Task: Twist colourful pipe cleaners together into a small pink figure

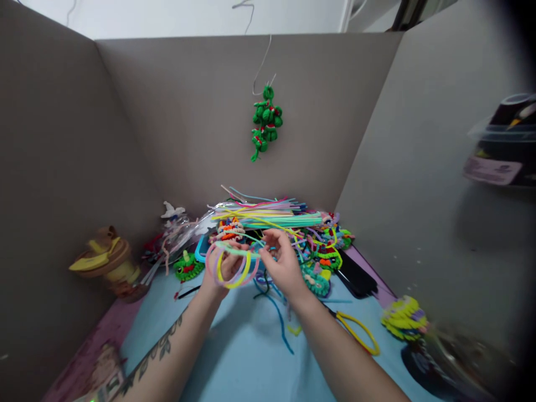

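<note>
My left hand is closed on a bundle of pipe cleaner loops. Yellow shows in one loop, and the others are pink and lilac. A mint-green pipe cleaner runs across from the bundle to my right hand, whose thumb and fingers are pinched around its end. Both hands are raised over the blue mat, in front of a heap of loose pipe cleaners. Part of a blue tray shows behind my left hand.
Fuzzy coloured figures flank the hands, among them a green one. Yellow-handled scissors and a black phone lie to the right. Green ornaments hang on the back panel. A basket-like pot stands left.
</note>
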{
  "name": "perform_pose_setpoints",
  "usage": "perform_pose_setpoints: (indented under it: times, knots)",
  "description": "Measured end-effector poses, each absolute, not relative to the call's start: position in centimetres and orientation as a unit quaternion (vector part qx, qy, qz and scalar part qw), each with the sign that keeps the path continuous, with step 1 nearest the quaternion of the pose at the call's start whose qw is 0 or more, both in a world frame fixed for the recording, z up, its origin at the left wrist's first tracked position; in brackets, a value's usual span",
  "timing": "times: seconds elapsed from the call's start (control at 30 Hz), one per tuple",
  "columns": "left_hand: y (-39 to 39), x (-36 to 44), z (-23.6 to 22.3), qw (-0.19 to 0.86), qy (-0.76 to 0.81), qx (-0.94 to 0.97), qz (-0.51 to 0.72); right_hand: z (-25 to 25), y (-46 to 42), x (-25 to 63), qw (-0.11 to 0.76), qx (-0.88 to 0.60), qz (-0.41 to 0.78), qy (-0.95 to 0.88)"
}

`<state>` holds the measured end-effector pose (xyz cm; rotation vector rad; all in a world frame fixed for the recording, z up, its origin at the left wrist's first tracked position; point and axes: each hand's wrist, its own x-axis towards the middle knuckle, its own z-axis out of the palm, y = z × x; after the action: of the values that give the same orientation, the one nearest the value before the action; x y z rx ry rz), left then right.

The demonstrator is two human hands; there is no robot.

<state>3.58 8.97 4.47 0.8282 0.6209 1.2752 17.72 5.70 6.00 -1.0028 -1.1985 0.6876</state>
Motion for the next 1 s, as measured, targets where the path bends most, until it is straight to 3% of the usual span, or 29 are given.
perform_pose_setpoints:
  times: [0.17, 0.33, 0.53, 0.73, 1.0]
  knots:
    - [8.3, 3.8, 5.3, 0.649, 0.321, 0.413, 0.552, 6.0, 6.3, 18.6, 0.599, -0.395, 0.465, -0.518]
    - [7.9, 3.9, 5.7, 0.657, 0.363, 0.413, 0.516, 5.6, 6.6, 19.3, 0.555, -0.353, 0.529, -0.537]
    - [8.3, 3.8, 5.2, 0.668, 0.398, 0.408, 0.479, 5.7, 6.8, 19.7, 0.569, -0.342, 0.583, -0.468]
    - [8.4, 3.6, 5.2, 0.707, 0.348, 0.413, 0.456, 5.3, 7.9, 20.2, 0.638, -0.379, 0.591, -0.316]
    - [8.7, 4.3, 3.4, 0.714, 0.288, 0.393, 0.503, 5.5, 7.7, 19.3, 0.654, -0.38, 0.601, -0.258]
